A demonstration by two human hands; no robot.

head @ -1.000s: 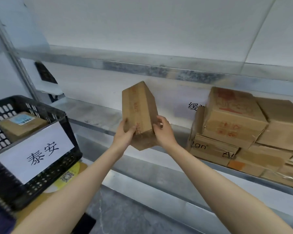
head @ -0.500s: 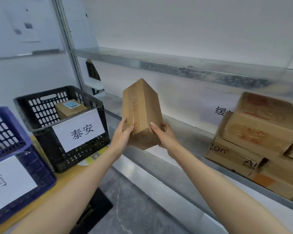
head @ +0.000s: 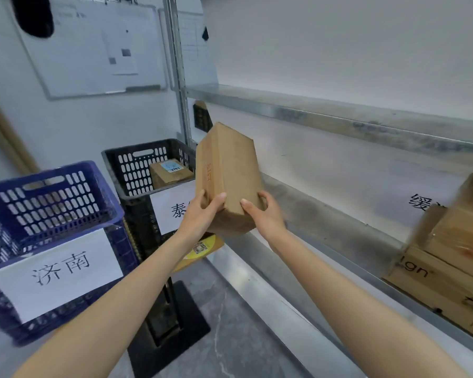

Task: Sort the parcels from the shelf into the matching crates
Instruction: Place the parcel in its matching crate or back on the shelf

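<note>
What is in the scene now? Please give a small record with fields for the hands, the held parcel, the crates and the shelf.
left hand: grips the held parcel's lower end from the left
right hand: grips the same end from the right
held parcel: brown carton, tilted, in front of the black crate's right side
black crate: holds one small parcel with a blue label
blue crate: paper sign reads 济南; inside not visible
shelf: stacked parcels at its right end
</note>
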